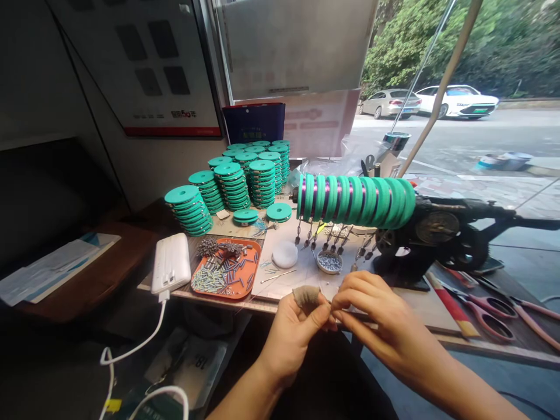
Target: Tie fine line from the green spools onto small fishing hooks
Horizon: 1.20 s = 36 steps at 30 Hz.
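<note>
My left hand (297, 326), with a tan wrap (306, 297) around one finger, is pinched closed just in front of the table edge. Fingertip to fingertip with it, my right hand (371, 309) is pinched too. Whatever they hold between them is too small to make out. Beyond them, a row of green spools (356, 201) wound with purple line sits on the shaft of a black winding machine (437, 227). Small dark fittings (336, 246) hang from the spools on short lines. Below these stands a small bowl (329, 262) of grey beads, with a white round disc (284, 255) to its left.
An orange tray (256, 262) holds many small metal and coloured parts. Behind it rise stacks of green spools (227, 175). A white power bank (171, 262) with a cable lies at the left table edge. Scissors (490, 312) and pliers (534, 318) lie at the right.
</note>
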Tool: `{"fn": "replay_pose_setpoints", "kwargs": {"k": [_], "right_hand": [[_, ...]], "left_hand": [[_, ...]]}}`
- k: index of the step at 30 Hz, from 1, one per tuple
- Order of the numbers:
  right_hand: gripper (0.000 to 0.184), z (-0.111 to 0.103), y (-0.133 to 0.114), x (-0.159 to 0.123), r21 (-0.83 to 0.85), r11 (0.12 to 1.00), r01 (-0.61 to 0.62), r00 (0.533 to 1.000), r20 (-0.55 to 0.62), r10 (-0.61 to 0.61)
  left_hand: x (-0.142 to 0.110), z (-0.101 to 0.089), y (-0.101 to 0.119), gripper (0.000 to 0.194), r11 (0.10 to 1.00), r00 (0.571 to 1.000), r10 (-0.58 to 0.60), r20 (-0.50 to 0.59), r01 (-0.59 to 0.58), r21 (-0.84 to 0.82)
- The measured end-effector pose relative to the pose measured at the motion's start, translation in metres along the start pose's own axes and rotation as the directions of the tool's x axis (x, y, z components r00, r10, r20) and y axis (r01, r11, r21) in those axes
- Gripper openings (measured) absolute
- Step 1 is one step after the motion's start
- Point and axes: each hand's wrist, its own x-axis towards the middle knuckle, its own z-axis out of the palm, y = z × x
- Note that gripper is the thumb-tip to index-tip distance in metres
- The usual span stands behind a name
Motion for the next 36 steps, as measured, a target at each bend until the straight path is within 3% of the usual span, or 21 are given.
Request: {"fn": "replay_pose_setpoints", "kwargs": {"k": [5,12,17,20,24,31,36], "right_hand": [[0.014,-0.001,0.000,0.000,0.063,0.997,-0.046,0.999,0.003,0.046],[0.014,-0.005,-0.002,0.002,0.125,0.986,-0.111,0.992,0.077,0.102],[0.015,-0.004,-0.002,0.003,0.050,0.998,-0.045,0.998,0.046,0.043],[0.015,-0.003,0.001,0.002,-0.019,1.000,-0.001,1.000,0.024,0.002],[0.016,0.001,0.004,-0.001,-0.085,0.995,0.044,0.999,0.030,-0.041],[0.023,0.005,0.006,-0.001,-0.136,0.986,0.100,0.995,0.032,-0.097],[0.019,0.008,0.005,-0.004,-0.152,0.984,0.093,0.995,-0.007,-0.096]], "left_hand": [[0.000,0.001,0.002,0.017,0.999,0.999,0.036,-0.032,-0.037,-0.026],[-0.001,0.004,0.005,0.039,0.998,0.998,0.064,-0.012,-0.064,-0.020],[-0.001,-0.001,0.008,0.036,0.999,1.000,0.004,-0.010,-0.003,0.053],[0.000,-0.005,0.016,0.026,0.969,0.996,-0.071,0.060,0.054,0.242],[0.001,-0.004,0.025,0.027,0.907,0.990,-0.085,0.115,0.029,0.420],[0.002,-0.001,0.021,0.030,0.886,0.984,-0.134,0.114,0.067,0.458],[-0.001,-0.006,0.011,0.028,0.914,0.992,-0.097,0.075,0.059,0.401]]}}
